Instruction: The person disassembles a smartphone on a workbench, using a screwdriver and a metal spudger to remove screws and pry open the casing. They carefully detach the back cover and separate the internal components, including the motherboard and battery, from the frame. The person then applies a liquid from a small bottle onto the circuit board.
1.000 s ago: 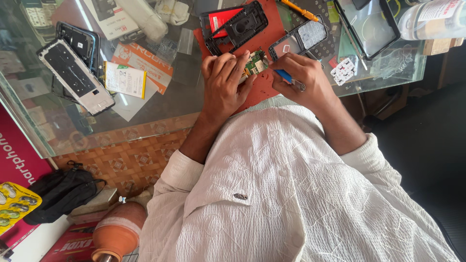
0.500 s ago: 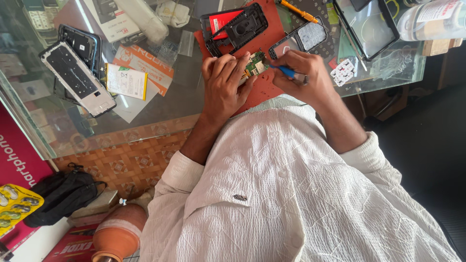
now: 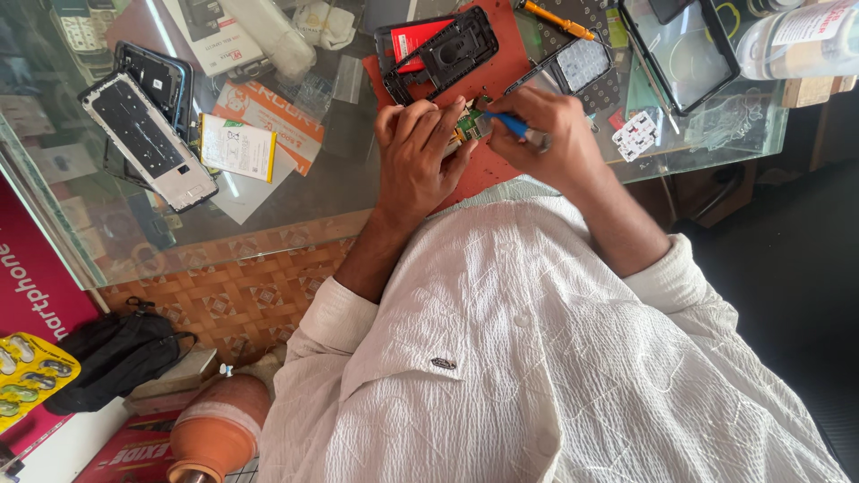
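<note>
The green circuit board sits pinched in the fingers of the left hand, held just above the red work mat on the glass tabletop. The right hand is closed around a blue-handled screwdriver, its tip resting on the board's edge; both hands meet over the mat's near side, knuckles nearly touching.

Compared with half a second ago, the screwdriver has swung: its handle then lay lower, pointing toward the person's chest, and now it lies flatter, running from the right fingers across to the board. The right hand has drawn in closer to the left, and the board has stayed in the same grip at the same spot.

Just beyond the hands, on the mat, lies a black phone frame with a red battery showing in it, and beside that a grey keypad panel. An orange-handled tool rests at the mat's far edge. Well to the left, two opened phone housings lie side by side near a small white card. A clear plastic bottle lies at the far right. Below the tabletop stand a black bag and a clay pot. None of these has moved.
</note>
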